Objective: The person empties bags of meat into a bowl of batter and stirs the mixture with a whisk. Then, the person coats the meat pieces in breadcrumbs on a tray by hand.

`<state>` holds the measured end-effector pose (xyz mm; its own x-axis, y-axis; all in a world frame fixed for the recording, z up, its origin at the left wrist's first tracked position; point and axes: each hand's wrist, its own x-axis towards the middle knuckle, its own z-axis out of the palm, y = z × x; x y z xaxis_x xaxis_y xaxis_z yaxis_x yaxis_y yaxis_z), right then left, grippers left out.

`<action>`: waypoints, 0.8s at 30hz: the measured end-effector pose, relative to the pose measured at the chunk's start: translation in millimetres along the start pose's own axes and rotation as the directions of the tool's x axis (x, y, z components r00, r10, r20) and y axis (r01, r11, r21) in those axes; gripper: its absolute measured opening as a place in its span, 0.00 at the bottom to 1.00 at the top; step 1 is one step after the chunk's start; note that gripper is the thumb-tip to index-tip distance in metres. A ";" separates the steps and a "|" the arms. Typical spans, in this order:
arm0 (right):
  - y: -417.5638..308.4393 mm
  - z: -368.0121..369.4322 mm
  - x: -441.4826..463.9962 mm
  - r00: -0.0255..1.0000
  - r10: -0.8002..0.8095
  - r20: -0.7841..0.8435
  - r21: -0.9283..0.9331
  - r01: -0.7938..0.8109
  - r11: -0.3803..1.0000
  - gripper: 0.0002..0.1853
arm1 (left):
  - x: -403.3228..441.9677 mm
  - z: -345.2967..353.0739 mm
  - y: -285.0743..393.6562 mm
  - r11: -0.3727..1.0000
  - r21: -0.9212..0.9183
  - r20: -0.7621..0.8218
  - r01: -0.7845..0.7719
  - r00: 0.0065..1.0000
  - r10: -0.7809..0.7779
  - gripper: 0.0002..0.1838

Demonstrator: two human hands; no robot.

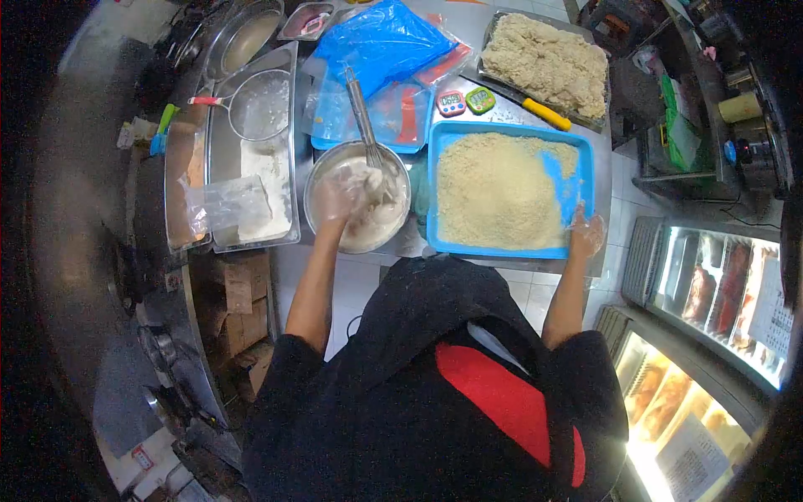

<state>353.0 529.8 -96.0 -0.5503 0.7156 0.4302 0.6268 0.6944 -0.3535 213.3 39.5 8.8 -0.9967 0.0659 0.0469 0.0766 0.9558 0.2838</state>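
Note:
My left hand (339,194), in a thin clear glove, is inside the round metal bowl (313,216) of pale batter; its fingers are blurred and partly coated, so their grip is unclear. A metal whisk (361,113) leans in that bowl, its wires beside my fingers. To the right, a blue tray (502,250) holds pale crumbs (498,188), with bare blue bottom showing at its right. My right hand (587,230), also gloved, rests at the tray's lower right edge, its fingers over the rim.
Left of the bowl stand metal pans, one with white flour (272,180) and a sieve (259,105). Beyond are a blue bag (381,42), two timers (465,102), a yellow-handled tool (546,114) and a tray of coated food (544,63). Lit display cases (719,293) stand at right.

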 end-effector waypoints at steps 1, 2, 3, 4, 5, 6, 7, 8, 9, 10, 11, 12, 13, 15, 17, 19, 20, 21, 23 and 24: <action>-3.7 -0.8 -1.7 0.999 0.039 -0.029 0.072 -0.037 0.997 0.28 | 0.8 5.3 5.0 0.992 0.023 0.046 0.121 0.991 -0.122 0.17; -3.2 -1.2 -0.5 1.000 0.007 -0.012 -0.001 -0.007 1.000 0.28 | 4.0 9.5 9.1 0.972 0.048 0.087 0.232 0.968 -0.235 0.18; -1.8 -1.4 2.6 1.000 -0.017 0.002 -0.076 0.017 0.997 0.29 | 5.3 13.4 10.4 0.980 0.036 0.096 0.198 0.975 -0.200 0.19; 0.6 -2.0 3.7 0.999 -0.037 0.019 -0.153 0.039 0.987 0.29 | 1.9 17.3 9.7 0.987 0.025 0.108 0.160 0.981 -0.162 0.20; 6.5 1.9 2.7 1.000 -0.006 0.020 -0.182 0.009 0.983 0.30 | -1.8 20.0 8.7 0.992 0.017 0.123 0.127 0.984 -0.128 0.21; 8.0 4.9 1.9 0.999 0.022 0.026 -0.208 -0.016 0.978 0.30 | -4.4 20.8 10.8 0.990 0.046 0.111 0.132 0.984 -0.137 0.21; 8.0 8.0 1.4 0.998 0.046 0.033 -0.232 -0.037 0.972 0.30 | -7.0 22.2 14.3 0.987 0.074 0.096 0.142 0.984 -0.149 0.22; 9.1 9.3 2.1 0.991 0.084 0.104 -0.241 -0.056 0.969 0.30 | -9.9 23.3 16.3 0.983 0.101 0.079 0.154 0.984 -0.162 0.22; -4.1 -3.7 7.6 0.977 0.122 0.175 -0.253 -0.075 0.965 0.30 | -13.9 20.6 19.8 0.993 0.092 -0.064 0.070 0.996 -0.064 0.22; -10.9 -10.7 10.9 0.957 0.163 0.241 -0.266 -0.097 0.959 0.31 | -15.5 16.9 23.9 0.992 0.070 -0.064 0.110 0.992 -0.105 0.20; -3.8 -4.6 8.4 0.984 0.092 0.150 -0.242 -0.053 0.969 0.30 | -17.1 13.1 29.3 0.988 0.048 -0.061 0.149 0.987 -0.146 0.19; 7.7 6.6 3.5 0.998 0.017 0.058 -0.222 -0.004 0.975 0.29 | -18.0 9.4 35.7 0.981 0.026 -0.058 0.190 0.980 -0.189 0.18; 12.1 12.2 0.3 0.998 -0.060 -0.032 -0.205 0.052 0.977 0.29 | -19.6 14.4 35.0 0.990 0.016 -0.065 0.143 0.988 -0.142 0.19; 16.8 18.8 -3.9 0.976 -0.154 -0.151 -0.157 0.130 0.979 0.28 | -24.3 26.7 31.0 0.998 -0.003 -0.084 0.056 0.995 -0.057 0.21; 12.3 15.3 -2.8 0.982 -0.139 -0.125 -0.165 0.118 0.979 0.26 | -25.1 12.3 53.4 0.986 0.094 0.089 0.138 0.985 -0.147 0.22; 0.5 1.9 2.2 0.999 -0.012 0.049 -0.235 0.023 0.972 0.25 | -28.2 15.3 59.1 0.967 0.221 0.153 0.129 0.974 -0.165 0.22; 6.8 7.7 -1.0 0.997 -0.078 -0.009 -0.191 0.075 0.979 0.25 | -29.2 21.5 54.9 0.967 0.215 0.150 0.138 0.974 -0.172 0.21; 11.5 11.6 -3.5 0.988 -0.140 -0.071 -0.151 0.128 0.980 0.25 | -28.6 26.2 51.5 0.968 0.208 0.147 0.144 0.973 -0.177 0.21; 21.0 17.7 -3.0 0.985 -0.151 -0.080 -0.165 0.137 0.977 0.26 | -23.1 33.2 46.9 0.963 0.206 0.135 0.172 0.970 -0.202 0.20; 10.1 7.6 -0.6 0.995 -0.101 -0.019 -0.216 0.095 0.972 0.26 | -21.4 33.8 43.6 0.956 0.216 0.128 0.197 0.965 -0.228 0.19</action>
<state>355.5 536.9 -106.2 -0.6002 0.6402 0.4795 0.6761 0.7264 -0.1235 237.0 89.4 -12.2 -0.9829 -0.1171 -0.1424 -0.1285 0.9890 0.0737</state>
